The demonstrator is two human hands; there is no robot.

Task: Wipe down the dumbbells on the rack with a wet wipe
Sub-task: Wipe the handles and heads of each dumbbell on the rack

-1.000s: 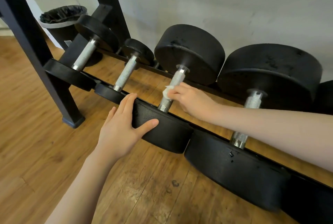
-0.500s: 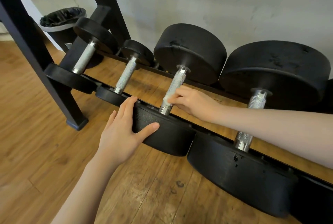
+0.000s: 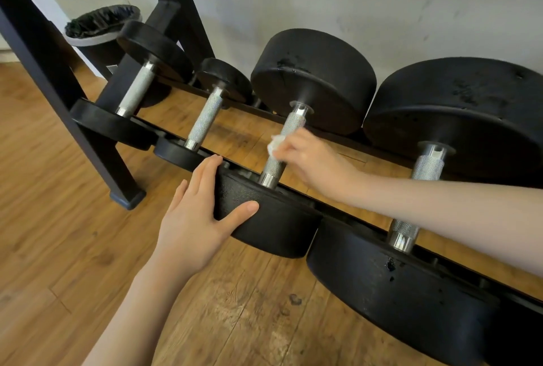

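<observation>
We see knurled, bright metal on the dumbbell handle [image 3: 280, 148], smooth and shiny at its collars. The dumbbell heads [image 3: 314, 77] look matt black, pebbled and chipped. The wet wipe [image 3: 274, 144] is soft white crumpled cloth or paper. The floor [image 3: 73, 248] is warm, scuffed wood planks; the rack frame [image 3: 44, 51] is smooth matt black.

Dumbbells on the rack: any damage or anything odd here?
Yes, minor wear. The largest dumbbell's near head has small chips in its black coating near the handle, and the far heads show scuffed patches on top. The floor has a dark mark below the rack. Nothing is spilled or askew.
</observation>
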